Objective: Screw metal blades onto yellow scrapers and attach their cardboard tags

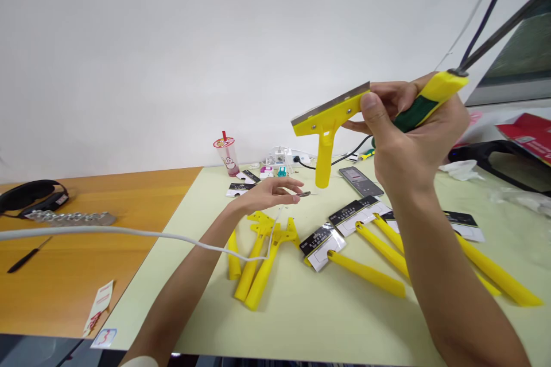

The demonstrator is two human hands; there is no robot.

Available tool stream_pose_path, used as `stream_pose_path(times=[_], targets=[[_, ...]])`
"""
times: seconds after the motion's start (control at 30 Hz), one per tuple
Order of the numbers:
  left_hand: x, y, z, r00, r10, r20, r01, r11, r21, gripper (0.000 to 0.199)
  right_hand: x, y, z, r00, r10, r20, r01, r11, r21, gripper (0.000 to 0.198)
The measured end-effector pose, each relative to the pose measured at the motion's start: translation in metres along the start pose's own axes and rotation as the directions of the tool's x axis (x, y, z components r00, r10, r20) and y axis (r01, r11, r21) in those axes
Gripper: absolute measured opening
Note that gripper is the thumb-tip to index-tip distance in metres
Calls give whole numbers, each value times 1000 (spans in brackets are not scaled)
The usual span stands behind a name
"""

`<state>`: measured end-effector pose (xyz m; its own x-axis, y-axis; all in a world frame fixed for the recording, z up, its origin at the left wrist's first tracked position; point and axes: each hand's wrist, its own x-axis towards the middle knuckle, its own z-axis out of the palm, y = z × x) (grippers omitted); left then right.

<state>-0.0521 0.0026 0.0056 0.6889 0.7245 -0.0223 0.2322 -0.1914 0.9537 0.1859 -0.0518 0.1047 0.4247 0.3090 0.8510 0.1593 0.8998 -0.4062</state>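
Note:
Raised at the right, my right hand (413, 132) is closed on two things. Thumb and fingers pinch one end of a yellow scraper head (331, 118), which has a metal blade along its top and a short yellow stem pointing down. Across the palm lies a screwdriver (434, 94) with a yellow and green handle, its shaft pointing up right. Low over the table, my left hand (275, 192) pinches a small metal piece (303, 194), too small to name. Below it lie several yellow scraper parts (262, 266), and to the right yellow handles (365, 273) with black-and-white cards (322, 245).
A phone (360, 182), a drink cup (227, 157) and a power strip (282, 156) stand towards the wall. A white cable (129, 230) crosses the view at left. The wooden table holds a dark screwdriver (23, 260) and a headset (37, 200). Black goggles (482, 152) lie far right.

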Motion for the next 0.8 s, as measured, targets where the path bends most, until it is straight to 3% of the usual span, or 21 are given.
stream_pose_path(times=[0.23,0.4,0.63,0.8], targets=[[-2,7,2,996,57,-71,-46,989,143,54,2,0,-1,1000,-7,20,8,1000,-17,47],[-6,16,1,998,59,-32,-54,989,137,51,2,1,-2,1000,-11,18,11,1000,2,45],[-7,9,-8,998,36,52,-37,999,21,47,0,-2,0,1000,-14,21,14,1000,-13,44],[-2,2,-10,991,41,131,-17,984,-176,46,-1,-2,1,1000,-8,21,8,1000,-9,42]])
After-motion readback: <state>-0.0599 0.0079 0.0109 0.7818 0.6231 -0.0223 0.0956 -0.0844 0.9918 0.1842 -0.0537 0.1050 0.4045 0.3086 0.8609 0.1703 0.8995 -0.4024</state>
